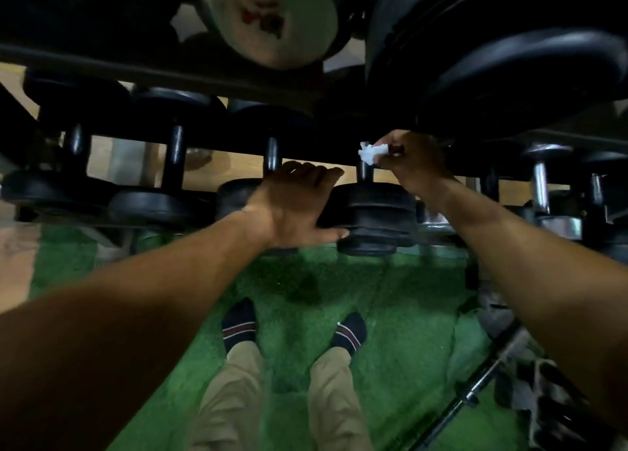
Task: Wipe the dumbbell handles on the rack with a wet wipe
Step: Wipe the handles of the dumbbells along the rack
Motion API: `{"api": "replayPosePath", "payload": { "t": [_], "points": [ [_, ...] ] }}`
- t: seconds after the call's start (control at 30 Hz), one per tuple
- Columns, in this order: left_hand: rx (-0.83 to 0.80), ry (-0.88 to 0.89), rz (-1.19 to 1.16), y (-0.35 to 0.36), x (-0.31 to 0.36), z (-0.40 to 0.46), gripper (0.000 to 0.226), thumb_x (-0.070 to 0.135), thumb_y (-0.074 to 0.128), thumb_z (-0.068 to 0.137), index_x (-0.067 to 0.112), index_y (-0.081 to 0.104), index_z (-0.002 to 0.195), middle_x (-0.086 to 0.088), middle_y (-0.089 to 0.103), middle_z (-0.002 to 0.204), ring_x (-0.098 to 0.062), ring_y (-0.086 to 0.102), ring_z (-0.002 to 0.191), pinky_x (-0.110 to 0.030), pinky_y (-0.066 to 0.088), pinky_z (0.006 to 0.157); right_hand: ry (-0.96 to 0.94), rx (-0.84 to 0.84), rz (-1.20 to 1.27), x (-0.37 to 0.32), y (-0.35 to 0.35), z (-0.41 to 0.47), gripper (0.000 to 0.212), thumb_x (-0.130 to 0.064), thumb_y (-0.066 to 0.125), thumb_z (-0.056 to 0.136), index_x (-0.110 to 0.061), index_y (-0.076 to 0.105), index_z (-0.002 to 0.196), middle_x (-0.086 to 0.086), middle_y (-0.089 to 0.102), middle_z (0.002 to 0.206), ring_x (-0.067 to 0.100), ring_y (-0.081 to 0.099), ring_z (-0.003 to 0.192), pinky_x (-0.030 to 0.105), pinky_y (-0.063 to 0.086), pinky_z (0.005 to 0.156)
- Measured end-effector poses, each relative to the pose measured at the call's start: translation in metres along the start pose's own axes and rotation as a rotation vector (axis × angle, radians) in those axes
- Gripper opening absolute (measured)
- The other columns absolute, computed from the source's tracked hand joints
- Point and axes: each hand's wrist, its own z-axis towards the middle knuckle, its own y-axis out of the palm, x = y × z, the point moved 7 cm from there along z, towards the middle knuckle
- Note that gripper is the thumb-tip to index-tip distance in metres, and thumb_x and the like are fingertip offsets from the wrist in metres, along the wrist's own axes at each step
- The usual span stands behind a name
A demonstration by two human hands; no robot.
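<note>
Black dumbbells point(61, 165) stand in a row along the lower shelf of the rack point(170, 76), running from the left edge of the frame to the right; their handles point away from the camera; larger dark weights fill the upper shelf across the top of the frame. Left of centre, the left hand point(295, 206) lies flat with fingers straight and spread wide, palm against the front end of a dumbbell, thumb reaching onto the neighbouring weight point(370, 219); it holds nothing. Just right of centre, the wet wipe point(372, 153), white and crumpled, sits at the top of that weight's handle point(364, 171), touching it; the right hand point(407, 165) pinches the wipe between curled fingers and thumb. Right of this, chrome-handled dumbbells point(543, 192) occupy the same shelf. Lower centre, two socked feet point(238, 325) and beige trouser legs rest on green turf point(390, 314); a metal bar point(475, 393) lies at lower right.
</note>
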Motion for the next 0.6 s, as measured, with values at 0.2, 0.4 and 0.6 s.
{"api": "replayPosePath", "payload": {
  "t": [0.2,0.4,0.6],
  "points": [
    [-0.064,-0.044,0.011,0.020,0.026,0.030,0.103,0.093,0.047,0.073,0.020,0.035,0.145,-0.005,0.061,0.125,-0.028,0.064,0.101,-0.040,0.049,0.082,-0.134,-0.332,-0.174,0.006,0.011,0.003,0.026,-0.003,0.070,0.085,-0.019,0.072,0.106,0.001,0.075,0.099,0.015,0.069,0.096,0.029,0.053,0.083],
    [-0.066,-0.080,0.060,0.026,0.024,0.033,0.100,0.098,0.039,0.070,0.023,0.038,0.137,0.000,0.061,0.120,-0.026,0.065,0.099,-0.039,0.050,0.073,-0.284,-0.613,-0.507,-0.007,0.028,0.015,0.022,-0.011,0.062,0.098,-0.018,0.075,0.114,-0.010,0.065,0.102,0.006,0.061,0.098,0.001,0.035,0.060],
    [-0.050,-0.115,0.121,0.022,0.028,0.033,0.107,0.097,0.045,0.070,0.024,0.027,0.146,-0.003,0.063,0.123,-0.026,0.068,0.101,-0.039,0.054,0.077,-0.428,-0.423,-0.579,-0.013,0.029,0.021,0.038,-0.065,0.050,0.079,-0.034,0.069,0.091,-0.008,0.066,0.098,0.016,0.062,0.094,0.033,0.051,0.082]
  ]
}}
